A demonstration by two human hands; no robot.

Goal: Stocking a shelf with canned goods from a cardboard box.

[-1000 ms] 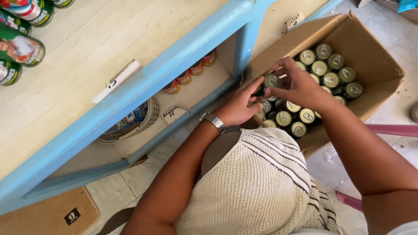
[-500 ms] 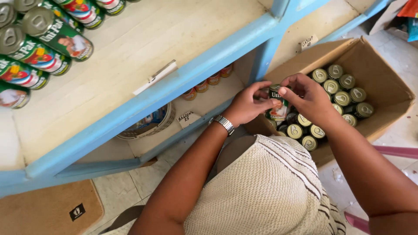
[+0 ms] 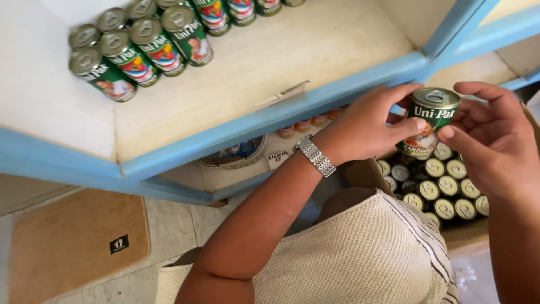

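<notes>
Now that one green-labelled round tin can has been lifted clear of the cardboard box, it is gripped by left hand and right hand level with the blue-edged wooden shelf, near shelved cans.

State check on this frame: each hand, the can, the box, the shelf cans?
Left hand: gripping the can from its left side.
Right hand: fingers on the can's right side.
Green can: sealed, upright, held above the box.
Cardboard box: open, part full of upright cans.
Shelf cans: lying in a row on the upper shelf.
</notes>
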